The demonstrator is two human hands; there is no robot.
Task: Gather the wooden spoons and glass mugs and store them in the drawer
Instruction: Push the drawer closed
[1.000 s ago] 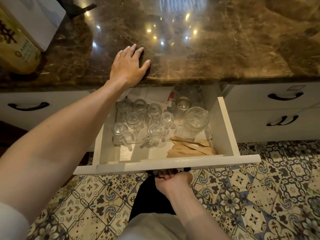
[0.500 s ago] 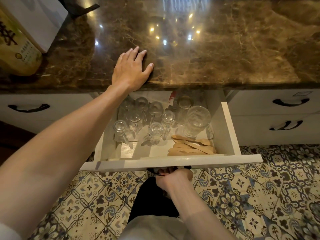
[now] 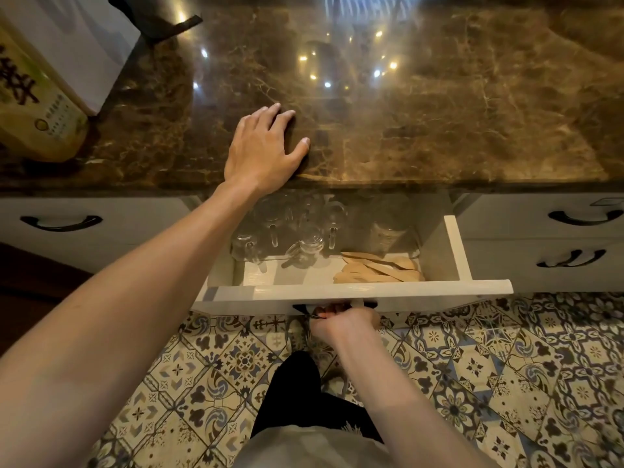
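Observation:
The white drawer point(image 3: 354, 293) stands partly open under the marble counter point(image 3: 422, 130). Inside it, several glass mugs point(image 3: 309, 246) sit at the left and back, mostly shaded by the counter's edge. A pile of wooden spoons point(image 3: 378, 268) lies at the front right of the drawer. A larger glass point(image 3: 388, 233) stands behind the spoons. My right hand point(image 3: 344, 324) is closed around the dark drawer handle point(image 3: 304, 309) under the drawer's front. My left hand point(image 3: 263, 152) rests flat, fingers spread, on the counter's front edge above the drawer.
A white box point(image 3: 77, 45) and a yellow-green package point(image 3: 33, 106) stand at the counter's far left. Closed drawers with dark handles point(image 3: 60, 221) point(image 3: 584, 217) flank the open one. Patterned floor tiles point(image 3: 506, 383) lie below, with my dark trouser leg point(image 3: 297, 393) in front of the drawer.
The drawer has slid inward, pushed by my right hand on its handle; less of the mugs shows now. My left hand stays on the counter.

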